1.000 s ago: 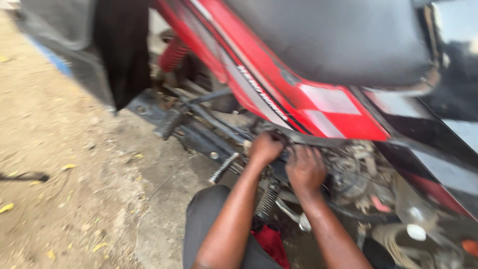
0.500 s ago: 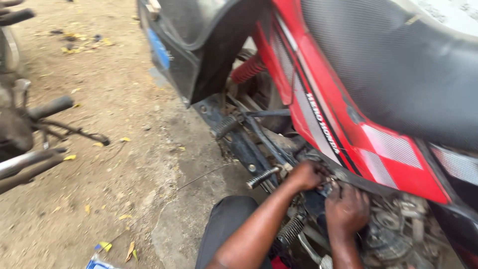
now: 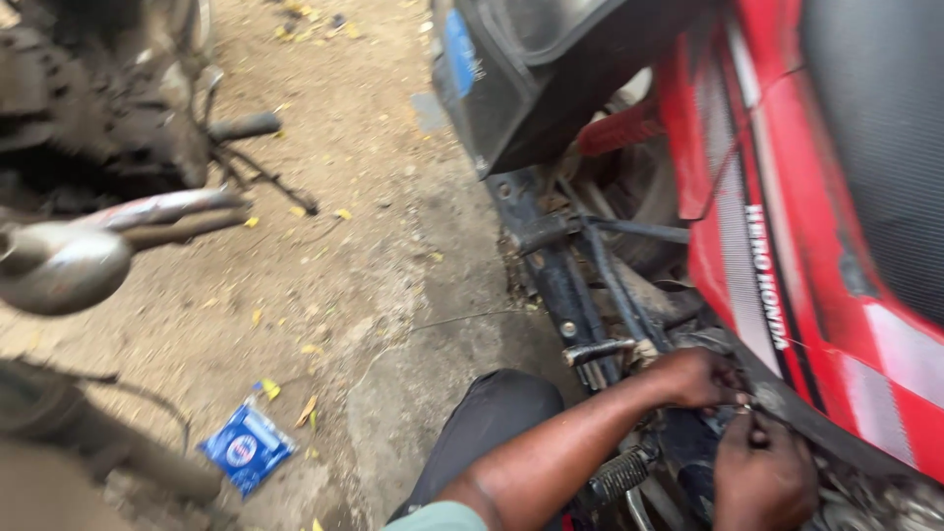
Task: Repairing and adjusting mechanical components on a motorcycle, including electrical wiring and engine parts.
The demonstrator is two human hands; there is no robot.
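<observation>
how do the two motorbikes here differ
The red motorbike has bright red side panels and a black seat; the other motorbike looks bare, grey and dusty. Both hands, left hand and right hand, work under the red one; the other stands untouched. Both stand on dirt ground.

A worker's bare forearms and hands, the left hand (image 3: pixel 700 379) and right hand (image 3: pixel 762 472), show no gloves, rings or watch. A pale green sleeve edge (image 3: pixel 442 516) sits at the left upper arm. Beside that sleeve, dark trousers (image 3: pixel 487 428) cover a knee.
</observation>
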